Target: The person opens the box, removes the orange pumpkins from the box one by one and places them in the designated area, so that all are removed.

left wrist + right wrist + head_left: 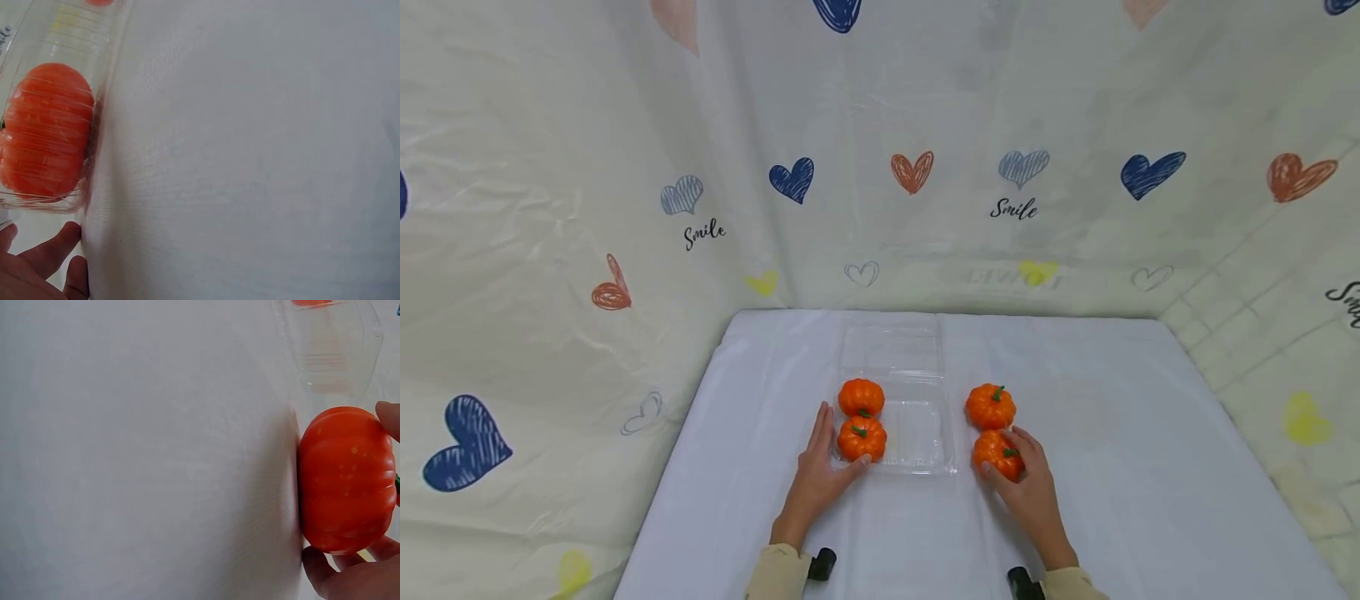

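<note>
A clear plastic container point(915, 433) lies with its lid folded back, two small orange pumpkins inside along its left side: the rear pumpkin point(861, 395) and the front pumpkin point(859, 442). Beside its left front corner is my left hand point(822, 482), fingers extended along the side and thumb at the front edge. In the left wrist view, fingertips point(70, 236) show near the container wall. To the right, two more pumpkins stand on the table. My right hand point(1032, 486) grips the nearer pumpkin point(994, 454) between thumb and fingers; the farther pumpkin point(990, 407) is just behind it.
The open lid point(891, 346) extends toward the back of the table. White cloth point(1112, 417) covers the table, and a curtain printed with hearts point(912, 172) hangs behind and at both sides.
</note>
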### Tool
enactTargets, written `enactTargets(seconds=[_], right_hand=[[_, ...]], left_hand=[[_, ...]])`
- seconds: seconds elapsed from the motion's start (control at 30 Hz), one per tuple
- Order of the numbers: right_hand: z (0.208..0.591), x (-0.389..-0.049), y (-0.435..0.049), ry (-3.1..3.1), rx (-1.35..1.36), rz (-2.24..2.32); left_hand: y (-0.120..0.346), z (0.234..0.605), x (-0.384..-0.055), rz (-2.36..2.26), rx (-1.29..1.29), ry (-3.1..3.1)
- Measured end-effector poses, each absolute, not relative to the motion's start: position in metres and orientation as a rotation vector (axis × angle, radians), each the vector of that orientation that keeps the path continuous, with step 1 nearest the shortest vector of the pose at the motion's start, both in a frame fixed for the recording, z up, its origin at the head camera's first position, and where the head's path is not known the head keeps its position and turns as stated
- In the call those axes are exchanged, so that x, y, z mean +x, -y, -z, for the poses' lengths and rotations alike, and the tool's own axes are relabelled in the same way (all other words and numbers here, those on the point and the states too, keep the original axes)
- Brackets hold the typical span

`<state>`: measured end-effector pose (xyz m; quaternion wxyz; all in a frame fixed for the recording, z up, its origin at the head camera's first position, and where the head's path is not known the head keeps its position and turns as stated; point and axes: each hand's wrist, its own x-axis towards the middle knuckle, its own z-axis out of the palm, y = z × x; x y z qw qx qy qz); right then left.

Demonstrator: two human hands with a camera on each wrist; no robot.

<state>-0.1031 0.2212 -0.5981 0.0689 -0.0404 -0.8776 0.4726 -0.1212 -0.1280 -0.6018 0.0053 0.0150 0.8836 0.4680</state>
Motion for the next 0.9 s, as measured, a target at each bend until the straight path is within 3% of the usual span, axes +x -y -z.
enactTargets(seconds=[0.9], right_hand=[[0.541,-0.135,-0.173,2.339,0.01,-1.4]], left_hand=[[0.128,0.608,-0.124,-1.516,0.071,-2.755]])
